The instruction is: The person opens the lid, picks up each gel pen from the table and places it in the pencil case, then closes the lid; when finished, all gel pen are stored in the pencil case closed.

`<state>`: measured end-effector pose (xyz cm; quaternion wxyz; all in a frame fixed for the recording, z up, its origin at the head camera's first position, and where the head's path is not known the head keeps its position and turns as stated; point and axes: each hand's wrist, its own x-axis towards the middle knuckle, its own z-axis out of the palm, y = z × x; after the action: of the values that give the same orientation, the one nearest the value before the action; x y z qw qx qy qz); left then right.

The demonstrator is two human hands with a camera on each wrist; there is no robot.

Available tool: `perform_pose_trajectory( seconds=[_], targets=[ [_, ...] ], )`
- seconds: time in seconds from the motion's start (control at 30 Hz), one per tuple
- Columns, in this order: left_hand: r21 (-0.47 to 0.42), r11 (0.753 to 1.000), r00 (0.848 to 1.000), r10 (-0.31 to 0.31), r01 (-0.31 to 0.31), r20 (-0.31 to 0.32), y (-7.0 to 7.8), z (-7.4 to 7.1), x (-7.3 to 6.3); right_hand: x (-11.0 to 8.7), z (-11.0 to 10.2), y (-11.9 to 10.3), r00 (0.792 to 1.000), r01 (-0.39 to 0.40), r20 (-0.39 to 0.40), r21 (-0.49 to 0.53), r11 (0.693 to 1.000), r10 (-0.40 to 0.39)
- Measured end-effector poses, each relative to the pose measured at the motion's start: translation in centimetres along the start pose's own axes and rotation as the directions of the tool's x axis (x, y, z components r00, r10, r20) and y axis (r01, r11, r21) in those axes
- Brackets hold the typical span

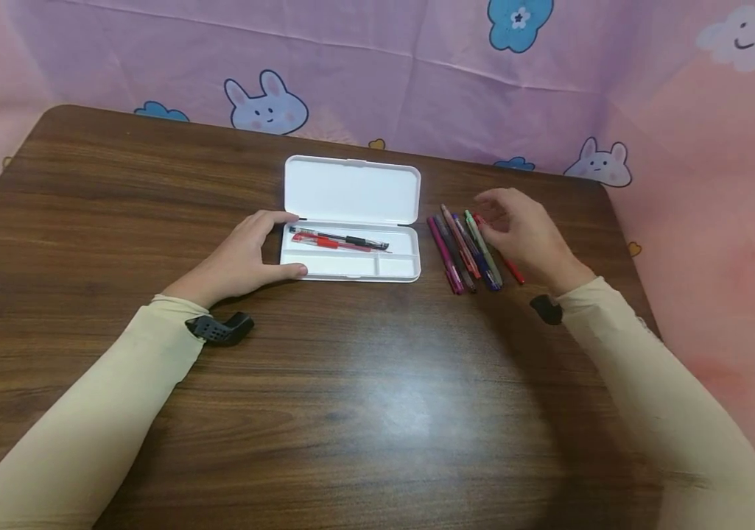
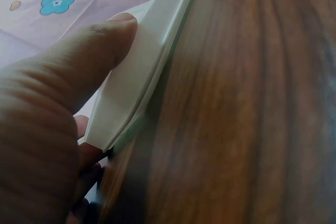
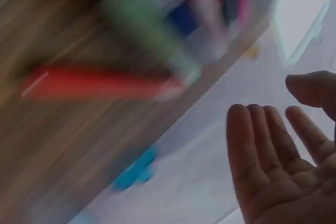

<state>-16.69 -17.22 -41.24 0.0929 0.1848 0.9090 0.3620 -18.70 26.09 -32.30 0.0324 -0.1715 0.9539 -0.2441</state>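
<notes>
A white pencil case [image 1: 337, 265] lies on the table with its lid [image 1: 350, 191] raised at the back. In its long compartment rest a black gel pen [image 1: 353, 240] and a red gel pen [image 1: 324, 241]. My left hand [image 1: 238, 258] grips the case's left end, the thumb [image 2: 100, 51] on the front wall and fingers at the rear corner. To the right of the case, my right hand [image 1: 526, 228] hovers by several loose pens, including a purple pen [image 1: 445, 254], a green pen [image 1: 483, 246] and a red pen [image 3: 100, 84]. In the right wrist view its fingers stretch out, holding nothing.
The brown wooden table [image 1: 350, 397] ends behind the case at a pink and purple cloth [image 1: 377, 66] with cartoon prints. More of this cloth hangs along the right edge.
</notes>
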Motion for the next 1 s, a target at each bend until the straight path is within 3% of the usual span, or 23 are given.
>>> perform_pose_trajectory(
  seconds=[0.13, 0.33, 0.73, 1.0],
  targets=[
    [-0.005, 1.0, 1.0, 0.001, -0.001, -0.001, -0.1, 0.1, 0.0, -2.4, -2.1, 3.9, 0.986, -0.166, 0.031, 0.059, 0.984, 0.165],
    [-0.001, 1.0, 1.0, 0.004, -0.004, -0.005, -0.3, 0.2, -0.1, -4.7, -2.7, 7.0, 0.957, -0.277, 0.113, 0.106, 0.955, 0.265],
    [0.002, 1.0, 1.0, 0.004, -0.004, -0.002, -0.1, 0.2, -0.1, -5.3, -0.9, 7.0, 0.944, -0.318, 0.152, 0.169, 0.933, 0.294],
    [0.007, 1.0, 1.0, 0.001, 0.0, -0.005, -0.2, 0.2, 0.0, -5.2, 0.0, 5.9, 0.955, -0.283, 0.142, 0.169, 0.944, 0.261]
  ],
)
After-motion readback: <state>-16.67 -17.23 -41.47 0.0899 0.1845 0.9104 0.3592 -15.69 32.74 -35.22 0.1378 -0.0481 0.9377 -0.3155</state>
